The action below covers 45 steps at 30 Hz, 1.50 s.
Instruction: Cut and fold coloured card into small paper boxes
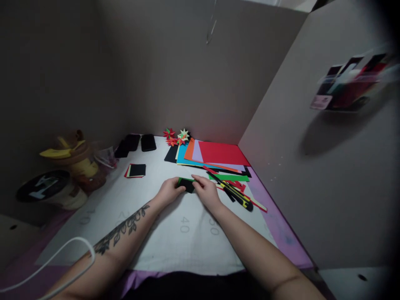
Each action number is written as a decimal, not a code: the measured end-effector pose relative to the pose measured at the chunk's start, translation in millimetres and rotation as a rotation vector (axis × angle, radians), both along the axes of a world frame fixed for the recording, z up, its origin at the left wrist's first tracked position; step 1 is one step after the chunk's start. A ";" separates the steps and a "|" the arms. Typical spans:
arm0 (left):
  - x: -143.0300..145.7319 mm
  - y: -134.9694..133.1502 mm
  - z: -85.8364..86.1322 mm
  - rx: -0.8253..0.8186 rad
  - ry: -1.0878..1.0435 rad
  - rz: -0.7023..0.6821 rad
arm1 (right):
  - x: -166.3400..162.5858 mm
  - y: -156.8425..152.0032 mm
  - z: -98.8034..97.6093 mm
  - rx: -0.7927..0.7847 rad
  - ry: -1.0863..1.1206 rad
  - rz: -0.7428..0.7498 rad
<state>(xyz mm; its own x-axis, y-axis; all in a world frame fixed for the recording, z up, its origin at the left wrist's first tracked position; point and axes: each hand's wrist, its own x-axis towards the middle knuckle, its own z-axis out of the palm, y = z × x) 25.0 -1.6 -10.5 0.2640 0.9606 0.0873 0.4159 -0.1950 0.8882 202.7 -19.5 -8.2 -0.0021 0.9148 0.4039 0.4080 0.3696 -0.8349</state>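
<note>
Near the middle of the table, a small stack of paper squares [187, 186], black on top with green showing along its far edge, is held between both hands. My left hand [170, 191] grips its left side with the thumb over the black face. On the right side, my right hand [206, 191] pinches the stack, its index finger reaching along the far edge. Just right of that hand lies a yellow and black utility knife [238, 197] among cut paper strips [231, 178] in green and red. Another stack of squares [137, 170], black on top, lies to the left.
Coloured paper sheets [223, 153] are piled at the back right, beside folded paper stars [183, 135]. Dark phone-like objects [148, 142] lie at the back left. Pots and containers [76, 162] stand at the left edge. A blurred holder [350, 85] hangs on the right wall.
</note>
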 end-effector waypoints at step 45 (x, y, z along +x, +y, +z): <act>3.0 -16.8 20.2 -0.329 -0.436 0.010 | -8.9 -1.6 -0.9 -0.451 0.713 0.105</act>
